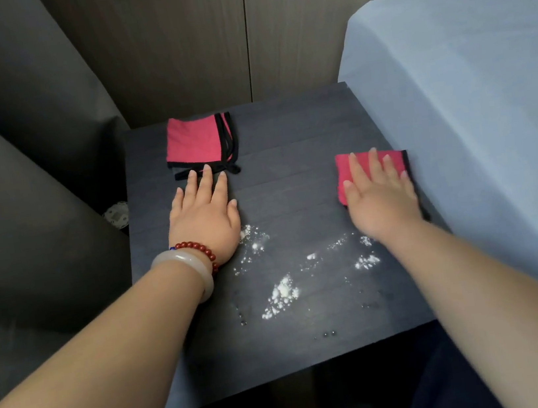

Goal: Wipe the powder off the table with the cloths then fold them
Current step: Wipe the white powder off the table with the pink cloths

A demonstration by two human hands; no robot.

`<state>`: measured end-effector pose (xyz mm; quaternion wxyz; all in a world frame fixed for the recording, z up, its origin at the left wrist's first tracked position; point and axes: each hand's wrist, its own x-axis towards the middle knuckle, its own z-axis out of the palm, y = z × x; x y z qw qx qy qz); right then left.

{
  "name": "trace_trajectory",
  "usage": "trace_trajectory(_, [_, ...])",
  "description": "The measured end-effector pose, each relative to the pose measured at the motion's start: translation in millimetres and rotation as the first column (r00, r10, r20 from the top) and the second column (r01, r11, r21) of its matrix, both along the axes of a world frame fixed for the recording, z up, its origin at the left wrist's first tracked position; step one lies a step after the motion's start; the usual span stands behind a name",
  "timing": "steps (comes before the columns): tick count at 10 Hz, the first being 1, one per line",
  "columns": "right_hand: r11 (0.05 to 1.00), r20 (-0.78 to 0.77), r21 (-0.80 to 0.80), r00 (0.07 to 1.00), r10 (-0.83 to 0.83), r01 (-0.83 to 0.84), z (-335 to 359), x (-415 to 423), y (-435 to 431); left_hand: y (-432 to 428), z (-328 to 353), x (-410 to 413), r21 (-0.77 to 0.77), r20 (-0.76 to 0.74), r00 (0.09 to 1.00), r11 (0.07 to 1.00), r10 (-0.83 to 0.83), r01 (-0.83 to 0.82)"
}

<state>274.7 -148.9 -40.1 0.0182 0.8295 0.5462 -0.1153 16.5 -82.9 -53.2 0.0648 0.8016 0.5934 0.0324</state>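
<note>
- On my far left there is a dark grey sofa. It sits right beside my small dark table.
- My left hand lies flat on the table. It is open, with the fingers spread a little, and it holds nothing.
- My left fingertips just reach the near edge of the first pink cloth, by its black trim. I think I put that hand there so I can pull the cloth toward me.
- That cloth sits folded at the back of the table, away from the mess, so it looks clean.
- On my left wrist I wear a pale bangle and a red bead bracelet.
- The white powder is in the middle, near me, between my two arms. There are little piles and thin dust. One bit is just beside my left hand. None of it looks wiped up yet.
- My right hand is open and flat too. It presses down on the second pink cloth, which lies at the right edge of the table.
- I think I press flat so the cloth can slide and push the powder.
- On my far right is a bed with a pale blue sheet, touching the table.
</note>
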Motion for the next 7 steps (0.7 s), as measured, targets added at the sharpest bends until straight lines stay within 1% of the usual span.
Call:
trace_trajectory(1, [0.977, -0.025, 0.054, 0.978, 0.207, -0.206, -1, -62, -13, 0, 1, 2, -0.004, -0.026, 1.0, 1.0, -0.01, 0.009])
trace_trajectory(2, [0.93, -0.041, 0.082, 0.931, 0.362, -0.358, 1, -70, -22, -1, 2, 2, -0.009, -0.034, 0.999, 1.0, -0.007, 0.007])
trace_trajectory(3, [0.978, -0.037, 0.022, 0.978, 0.207, -0.207, -1, -19, -13, -1, 3, 3, -0.018, -0.04, 0.999, 1.0, -0.013, 0.013])
trace_trajectory(4, [0.998, -0.007, -0.006, 0.998, -0.055, 0.055, -3, 0, -7, -1, 2, 2, -0.016, -0.042, 0.999, 1.0, -0.013, 0.012])
trace_trajectory(5, [0.994, -0.024, 0.054, 0.995, 0.099, -0.097, -2, -52, -15, 0, 3, 1, -0.026, -0.036, 0.999, 0.999, -0.021, 0.02])
trace_trajectory(6, [0.935, -0.051, 0.08, 0.936, 0.349, -0.345, 0, -72, -30, 0, 3, 1, -0.032, -0.031, 0.999, 0.999, -0.02, 0.019])
trace_trajectory(7, [0.971, -0.031, 0.015, 0.97, 0.24, -0.24, 0, -22, -21, 0, 3, 1, -0.034, -0.03, 0.999, 0.999, -0.03, 0.029])
